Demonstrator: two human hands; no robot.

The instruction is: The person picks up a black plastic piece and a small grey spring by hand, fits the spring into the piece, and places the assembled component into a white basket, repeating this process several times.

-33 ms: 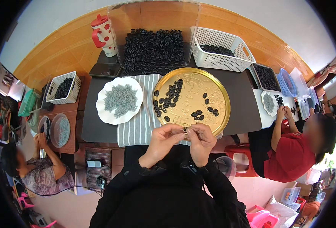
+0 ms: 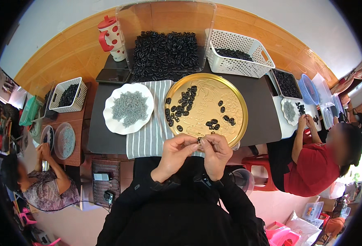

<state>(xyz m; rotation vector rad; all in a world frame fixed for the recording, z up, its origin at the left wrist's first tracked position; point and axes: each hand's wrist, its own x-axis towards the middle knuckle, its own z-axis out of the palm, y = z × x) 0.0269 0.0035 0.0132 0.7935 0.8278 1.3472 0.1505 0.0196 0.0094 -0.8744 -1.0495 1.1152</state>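
Observation:
Over the near rim of a round gold tray (image 2: 241, 119), my left hand (image 2: 173, 155) and my right hand (image 2: 216, 156) meet, both closed in a pinch. Between their fingertips is a small black oval plastic piece (image 2: 199, 140), partly covered by the fingers. Similar black oval pieces (image 2: 184, 102) lie loosely grouped on the tray's left side, with a few more toward its right. Left of the tray, a white scalloped plate (image 2: 108, 117) holds a heap of small grey pieces (image 2: 130, 107), too small to name.
A striped cloth (image 2: 138, 143) lies under plate and tray. Behind stand a clear bin (image 2: 164, 16) of black pieces, a white perforated basket (image 2: 238, 67), a dark phone-like slab (image 2: 113, 75) and a dotted tumbler (image 2: 114, 41). Co-workers sit left (image 2: 50, 184) and right (image 2: 312, 168).

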